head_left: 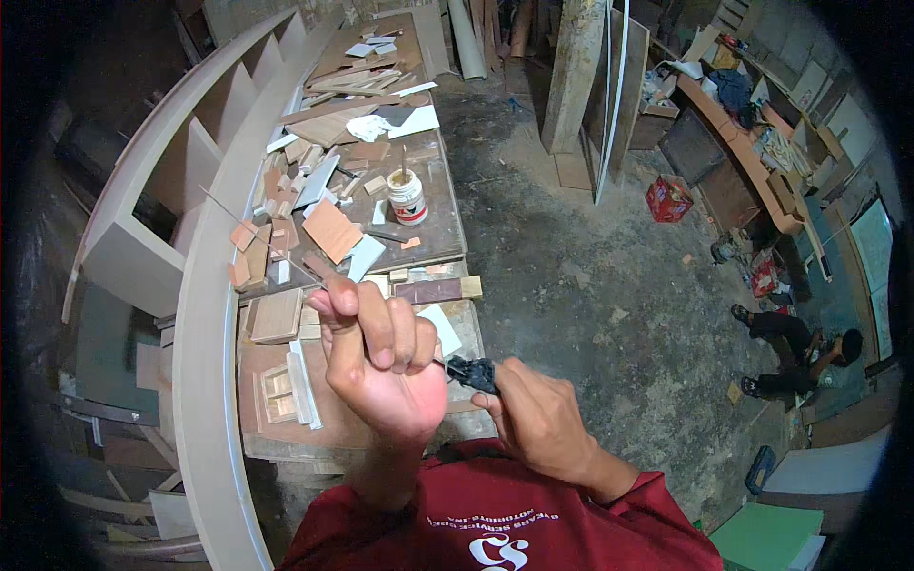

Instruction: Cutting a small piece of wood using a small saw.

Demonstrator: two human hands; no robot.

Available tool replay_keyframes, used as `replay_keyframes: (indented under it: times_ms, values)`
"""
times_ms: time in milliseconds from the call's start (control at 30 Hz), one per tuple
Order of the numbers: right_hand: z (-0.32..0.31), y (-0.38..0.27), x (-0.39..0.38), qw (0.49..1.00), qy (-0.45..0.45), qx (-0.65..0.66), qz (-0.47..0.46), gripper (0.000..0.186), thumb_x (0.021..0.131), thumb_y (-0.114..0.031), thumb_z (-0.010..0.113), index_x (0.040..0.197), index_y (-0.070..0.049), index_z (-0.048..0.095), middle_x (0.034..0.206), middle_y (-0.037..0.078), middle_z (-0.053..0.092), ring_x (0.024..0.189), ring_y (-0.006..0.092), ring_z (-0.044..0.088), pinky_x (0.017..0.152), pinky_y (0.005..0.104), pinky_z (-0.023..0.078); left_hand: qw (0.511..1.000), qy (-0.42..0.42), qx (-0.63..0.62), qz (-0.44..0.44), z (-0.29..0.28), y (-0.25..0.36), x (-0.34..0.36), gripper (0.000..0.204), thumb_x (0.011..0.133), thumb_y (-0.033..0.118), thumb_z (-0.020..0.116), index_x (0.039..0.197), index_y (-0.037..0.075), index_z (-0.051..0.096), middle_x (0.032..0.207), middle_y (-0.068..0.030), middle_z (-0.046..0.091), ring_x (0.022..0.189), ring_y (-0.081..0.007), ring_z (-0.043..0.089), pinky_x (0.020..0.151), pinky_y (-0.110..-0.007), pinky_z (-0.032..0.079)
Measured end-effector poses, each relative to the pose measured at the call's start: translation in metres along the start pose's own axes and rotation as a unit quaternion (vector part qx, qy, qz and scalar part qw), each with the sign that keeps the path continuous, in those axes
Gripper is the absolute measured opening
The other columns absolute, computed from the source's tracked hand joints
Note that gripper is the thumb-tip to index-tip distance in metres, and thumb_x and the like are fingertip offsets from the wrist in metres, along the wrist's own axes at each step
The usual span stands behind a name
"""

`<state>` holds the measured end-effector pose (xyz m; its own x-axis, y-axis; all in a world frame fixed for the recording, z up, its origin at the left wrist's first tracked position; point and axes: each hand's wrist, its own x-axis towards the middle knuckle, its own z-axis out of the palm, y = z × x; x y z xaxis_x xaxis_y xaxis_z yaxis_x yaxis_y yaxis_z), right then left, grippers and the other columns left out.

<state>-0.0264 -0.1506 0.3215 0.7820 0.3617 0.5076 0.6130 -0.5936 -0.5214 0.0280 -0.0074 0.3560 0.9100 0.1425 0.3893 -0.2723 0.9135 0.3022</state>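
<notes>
My left hand (376, 357) is raised over the cluttered workbench, palm up, with curled fingers closed around a long thin rod (243, 219) that slants toward the upper left. My right hand (538, 419), just right of it and lower, grips a black object (468, 373), perhaps a handle, in line with the rod; whether they join is hidden. Beneath and left of my hands lie a small wooden frame (282, 395), stacked wooden blocks (275, 316) and a white piece (440, 328). An open white jar (407, 205) with a stick in it stands beyond.
A long curved wooden shelf unit (205, 285) runs along the left. Wood offcuts (333, 228) cover the bench. Right are a pillar (571, 76), a red crate (669, 198), a cluttered counter (752, 162) and a seated person (790, 352) near the wall. Green boards (762, 538) lie lower right.
</notes>
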Motion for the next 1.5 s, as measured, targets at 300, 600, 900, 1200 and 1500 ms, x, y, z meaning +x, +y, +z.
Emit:
replay_keyframes:
  times_ms: [300, 600, 900, 1200, 1500]
  values:
    - [0.009, -0.001, -0.004, 0.999, 0.033, 0.004, 0.002, 0.022, 0.08, -0.002, 0.06, 0.096, 0.006, 0.048, 0.078, 0.018, 0.052, 0.06, 0.0323, 0.056, 0.05, 0.039, 0.044, 0.998, -0.059, 0.016, -0.024, 0.002, -0.013, -0.011, 0.028, 0.102, 0.032, 0.031, 0.088, 0.011, 0.043, 0.055, 0.0031, 0.028, 0.043, -0.0057, 0.017, 0.038, -0.023, 0.016]
    - [-0.002, -0.005, 0.001, 0.976, -0.072, 0.193, 0.064, 0.015, 0.085, -0.004, 0.057, 0.087, 0.003, 0.044, 0.067, 0.018, 0.049, 0.057, 0.0362, 0.055, 0.049, 0.0418, 0.044, 0.998, -0.043, 0.004, -0.045, 0.001, -0.012, -0.012, 0.029, 0.102, 0.032, 0.03, 0.086, 0.011, 0.043, 0.054, 0.0034, 0.027, 0.042, -0.0054, 0.016, 0.037, -0.023, 0.015]
    - [-0.007, 0.012, 0.016, 0.98, -0.123, 0.152, 0.038, 0.025, 0.086, -0.01, 0.06, 0.104, 0.002, 0.05, 0.077, 0.015, 0.054, 0.066, 0.0321, 0.057, 0.058, 0.0396, 0.045, 0.999, 0.05, -0.006, -0.016, -0.007, -0.008, 0.001, 0.026, 0.102, 0.03, 0.033, 0.088, 0.011, 0.044, 0.057, 0.0038, 0.029, 0.044, -0.0051, 0.018, 0.038, -0.022, 0.017]
    - [0.003, 0.02, -0.007, 0.976, 0.024, 0.162, 0.145, 0.026, 0.087, -0.008, 0.06, 0.112, 0.001, 0.055, 0.089, 0.019, 0.06, 0.074, 0.0312, 0.061, 0.063, 0.0352, 0.047, 0.979, 0.16, 0.087, 0.092, -0.038, -0.002, 0.031, 0.024, 0.098, 0.032, 0.044, 0.094, 0.008, 0.046, 0.064, 0.0041, 0.034, 0.051, -0.0039, 0.025, 0.044, -0.019, 0.022]
    - [0.008, 0.024, -0.009, 0.975, 0.14, 0.084, 0.15, 0.015, 0.086, -0.004, 0.059, 0.099, 0.003, 0.058, 0.077, 0.017, 0.059, 0.064, 0.0313, 0.058, 0.056, 0.0352, 0.045, 0.971, 0.133, 0.08, 0.181, -0.027, -0.007, 0.017, 0.022, 0.097, 0.028, 0.045, 0.095, 0.006, 0.044, 0.067, 0.0023, 0.031, 0.054, -0.006, 0.023, 0.046, -0.021, 0.022]
